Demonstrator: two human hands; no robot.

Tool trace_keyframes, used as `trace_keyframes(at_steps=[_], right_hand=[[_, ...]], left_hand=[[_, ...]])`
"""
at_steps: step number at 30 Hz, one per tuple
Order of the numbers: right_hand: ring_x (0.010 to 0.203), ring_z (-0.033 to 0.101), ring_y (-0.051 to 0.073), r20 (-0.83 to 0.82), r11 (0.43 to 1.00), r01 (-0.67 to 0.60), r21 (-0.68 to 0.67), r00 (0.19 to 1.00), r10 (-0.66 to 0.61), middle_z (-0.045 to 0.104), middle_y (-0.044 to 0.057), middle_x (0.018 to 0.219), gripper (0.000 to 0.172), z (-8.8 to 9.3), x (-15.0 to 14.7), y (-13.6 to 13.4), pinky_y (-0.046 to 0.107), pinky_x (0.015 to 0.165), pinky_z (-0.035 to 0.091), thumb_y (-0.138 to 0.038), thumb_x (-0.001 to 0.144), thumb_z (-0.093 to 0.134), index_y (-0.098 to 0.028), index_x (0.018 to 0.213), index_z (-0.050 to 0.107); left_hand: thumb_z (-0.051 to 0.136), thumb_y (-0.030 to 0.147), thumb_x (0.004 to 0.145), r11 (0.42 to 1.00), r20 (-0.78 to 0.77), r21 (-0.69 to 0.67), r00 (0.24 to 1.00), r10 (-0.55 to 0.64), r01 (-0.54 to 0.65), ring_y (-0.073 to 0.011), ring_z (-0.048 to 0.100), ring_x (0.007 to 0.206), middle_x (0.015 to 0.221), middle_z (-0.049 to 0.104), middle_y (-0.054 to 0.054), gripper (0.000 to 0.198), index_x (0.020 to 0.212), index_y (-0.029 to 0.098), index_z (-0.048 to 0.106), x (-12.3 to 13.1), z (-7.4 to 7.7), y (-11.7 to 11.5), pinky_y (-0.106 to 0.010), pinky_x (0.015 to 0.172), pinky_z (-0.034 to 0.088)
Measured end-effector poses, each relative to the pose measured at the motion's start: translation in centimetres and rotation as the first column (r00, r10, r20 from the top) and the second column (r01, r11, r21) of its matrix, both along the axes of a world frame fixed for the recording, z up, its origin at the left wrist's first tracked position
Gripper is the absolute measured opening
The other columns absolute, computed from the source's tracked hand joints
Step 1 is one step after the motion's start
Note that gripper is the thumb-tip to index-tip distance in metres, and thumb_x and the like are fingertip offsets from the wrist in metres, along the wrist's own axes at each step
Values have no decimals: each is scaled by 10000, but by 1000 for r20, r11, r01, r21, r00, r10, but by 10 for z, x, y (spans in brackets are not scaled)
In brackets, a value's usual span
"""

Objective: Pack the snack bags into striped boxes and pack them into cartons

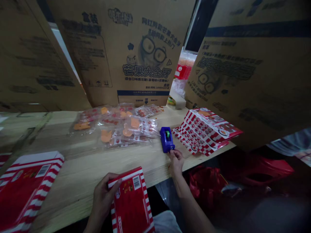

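My left hand (pixel 106 193) grips a flat red paper box (pixel 131 202) with red-and-white striped edges and a barcode, tilted over the table's front edge. The thumb lies on its face. At the front end of a blue tape dispenser (pixel 167 139), my right hand (pixel 177 160) pinches the tape end with thumb and fingertips; the tape itself is barely visible. A green-cored roll (pixel 167 133) sits in the dispenser. Behind and left of it lie several clear packets (pixel 128 127) with orange shapes inside.
A stack of red-and-white checked cartons (pixel 206 129) lies right of the dispenser. Another striped red box (pixel 26 191) rests at the left on the wooden table (pixel 80 171). Large cardboard boxes (pixel 121 48) wall off the back. Red bags (pixel 206 184) sit below the right edge.
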State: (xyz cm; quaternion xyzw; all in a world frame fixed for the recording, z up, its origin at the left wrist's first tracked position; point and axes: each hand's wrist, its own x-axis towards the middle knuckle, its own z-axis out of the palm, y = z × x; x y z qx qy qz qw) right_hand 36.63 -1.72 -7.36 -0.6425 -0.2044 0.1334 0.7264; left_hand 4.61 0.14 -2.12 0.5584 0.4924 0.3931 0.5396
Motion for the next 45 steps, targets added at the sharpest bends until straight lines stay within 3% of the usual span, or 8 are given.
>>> trace_keyframes(at_steps=[6, 9, 13, 18, 31, 39, 43, 45], right_hand=[[683, 515, 149, -143, 997, -73, -23, 987, 69, 506, -6, 734, 354, 10, -8, -12, 378, 746, 516, -492, 594, 728, -181, 645, 567], [668, 536, 158, -152, 916, -395, -64, 911, 382, 541, -6, 677, 333, 41, -22, -13, 359, 728, 514, -473, 629, 761, -175, 664, 617], [721, 536, 146, 25, 399, -886, -237, 405, 914, 579, 16, 750, 319, 101, -44, 16, 274, 699, 444, -451, 767, 707, -162, 660, 625], [692, 508, 127, 142, -81, -855, -513, -177, 974, 562, 3, 721, 307, 134, -75, 52, 244, 661, 386, -417, 825, 659, -146, 685, 626], [564, 512, 103, 29, 39, -780, -624, 26, 999, 602, -24, 599, 258, 102, -101, 46, 207, 523, 344, -355, 705, 781, -134, 708, 648], [576, 531, 87, -480, -429, -900, 82, -412, 774, 627, -22, 681, 561, 72, -114, 50, 220, 603, 407, -495, 430, 899, -109, 744, 640], [534, 497, 70, -410, -336, -939, 69, -334, 849, 587, -27, 618, 450, 77, -118, 74, 202, 565, 385, -499, 582, 829, -109, 712, 647], [535, 511, 85, -188, -111, -976, -190, -75, 979, 593, -12, 611, 385, 91, -107, 106, 207, 551, 399, -495, 713, 724, -117, 724, 654]], left_hand=[[690, 362, 774, 993, 50, 108, 997, -54, 49, -183, 627, 802, 855, 649, -37, 209, 867, 176, 717, 8, 14, 2, -252, 678, 496], [693, 340, 764, 988, 67, 134, 995, -80, 71, -162, 606, 770, 826, 637, -32, 185, 819, 165, 722, 7, 32, 21, -240, 670, 466], [713, 346, 730, 940, 2, 122, 947, -322, 319, -144, 590, 707, 786, 647, -29, 206, 768, 144, 719, 6, 57, 56, -234, 649, 441], [727, 321, 682, 832, -95, 36, 831, -548, 553, -125, 555, 639, 692, 645, -9, 201, 738, 128, 721, 13, 63, 75, -227, 633, 419], [673, 208, 716, 851, -220, 81, 842, -493, 519, -124, 546, 672, 738, 615, -8, 86, 745, 134, 707, 2, 62, 56, -218, 633, 401], [671, 333, 818, 704, -139, 270, 750, -647, 657, -153, 613, 735, 801, 656, -60, 193, 810, 150, 732, -3, 90, 45, -256, 708, 458], [687, 375, 797, 826, -127, 255, 864, -487, 503, -182, 641, 780, 815, 678, -65, 214, 788, 166, 733, -20, 94, 51, -269, 729, 483], [690, 420, 775, 966, -80, 188, 983, -163, 176, -206, 652, 793, 849, 683, -61, 259, 831, 168, 708, -37, 79, 53, -287, 714, 505]])
